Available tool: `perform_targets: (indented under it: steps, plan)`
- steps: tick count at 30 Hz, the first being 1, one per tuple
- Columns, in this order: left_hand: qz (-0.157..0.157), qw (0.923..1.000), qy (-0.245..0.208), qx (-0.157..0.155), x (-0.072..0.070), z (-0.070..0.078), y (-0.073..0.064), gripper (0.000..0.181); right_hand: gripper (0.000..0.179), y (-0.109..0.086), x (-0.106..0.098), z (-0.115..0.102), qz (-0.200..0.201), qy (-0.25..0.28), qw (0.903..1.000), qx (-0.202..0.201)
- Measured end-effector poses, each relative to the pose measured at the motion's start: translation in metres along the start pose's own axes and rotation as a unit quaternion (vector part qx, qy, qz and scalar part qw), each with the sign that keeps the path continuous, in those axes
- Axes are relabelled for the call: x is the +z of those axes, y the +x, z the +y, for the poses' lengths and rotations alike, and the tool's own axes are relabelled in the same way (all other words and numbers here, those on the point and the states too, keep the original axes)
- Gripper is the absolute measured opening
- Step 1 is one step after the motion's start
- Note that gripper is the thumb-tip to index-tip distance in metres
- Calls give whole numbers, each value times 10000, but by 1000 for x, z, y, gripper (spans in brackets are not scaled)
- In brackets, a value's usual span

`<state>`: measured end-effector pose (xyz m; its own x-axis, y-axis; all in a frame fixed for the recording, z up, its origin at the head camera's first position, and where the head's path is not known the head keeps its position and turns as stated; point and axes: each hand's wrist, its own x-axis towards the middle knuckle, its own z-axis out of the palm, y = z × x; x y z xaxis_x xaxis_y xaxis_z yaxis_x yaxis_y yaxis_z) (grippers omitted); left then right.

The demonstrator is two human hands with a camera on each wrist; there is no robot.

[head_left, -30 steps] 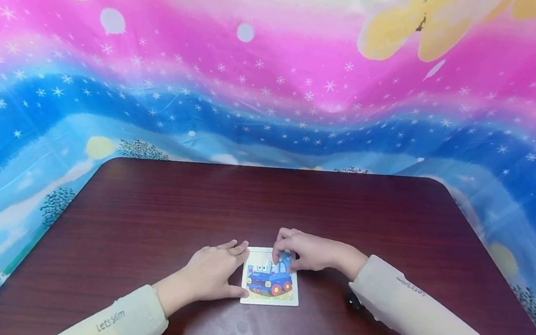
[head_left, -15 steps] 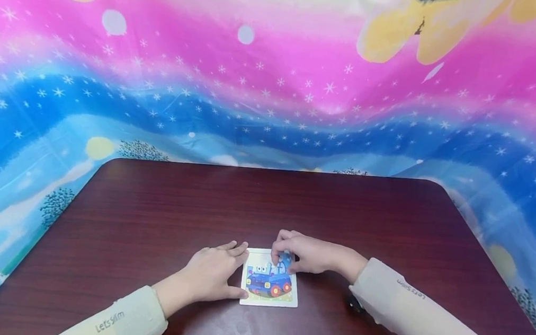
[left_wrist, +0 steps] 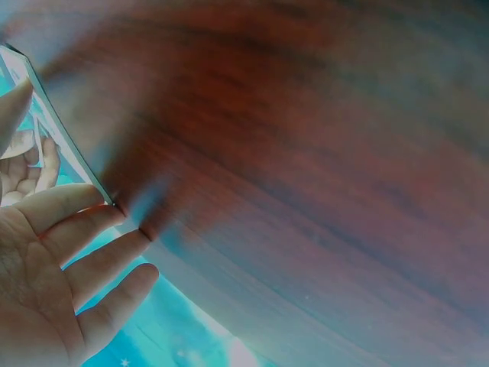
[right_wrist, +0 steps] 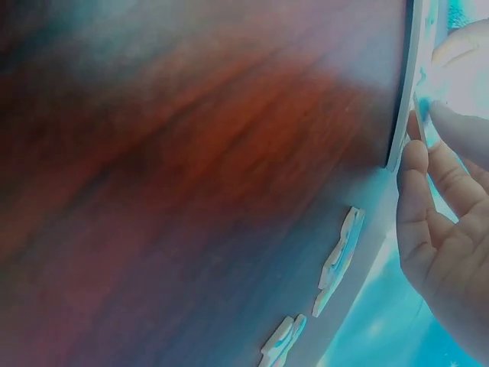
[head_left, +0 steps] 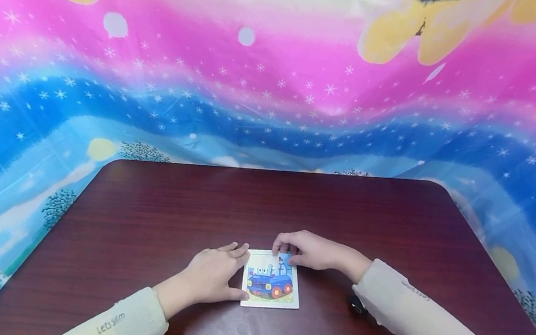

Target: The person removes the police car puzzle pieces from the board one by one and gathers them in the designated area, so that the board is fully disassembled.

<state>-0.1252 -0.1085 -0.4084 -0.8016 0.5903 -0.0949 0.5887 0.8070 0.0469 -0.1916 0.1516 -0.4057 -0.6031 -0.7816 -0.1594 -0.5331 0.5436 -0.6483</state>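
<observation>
A small square jigsaw puzzle tray [head_left: 270, 305] with a white rim lies on the table and shows a blue cartoon tractor [head_left: 269, 282] with red wheels. My left hand [head_left: 211, 271] lies along its left side, fingers extended, with the thumb at the near left corner and fingertips by the far left one. In the left wrist view those fingers touch the tray's edge [left_wrist: 61, 126]. Over the far right corner, my right hand [head_left: 311, 250] pinches a thin puzzle piece [right_wrist: 425, 126] between thumb and fingers, tilted up at the tray in the right wrist view.
Two loose puzzle pieces, one nearer [right_wrist: 283, 344] and one farther [right_wrist: 340, 260], show on the table in the right wrist view. The dark red wooden table [head_left: 174, 202] has rounded far corners. A patterned pink and blue curtain [head_left: 274, 99] hangs behind it.
My right hand has shifted slightly away toward the tray's far rim, uncovering more of the picture at the far right. The left hand has stayed at the left side.
</observation>
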Motion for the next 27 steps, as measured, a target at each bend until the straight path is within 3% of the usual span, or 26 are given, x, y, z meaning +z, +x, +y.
perform_targets:
  steps: [13,27]
  plan:
    - [-26,10000,-10,-40,3,-1,-1,85,19,0,-4,1,200,176,9996,117]
    - [38,10000,57,13,1,-2,0,85,18,-12,-16,8,427,343,9982,240]
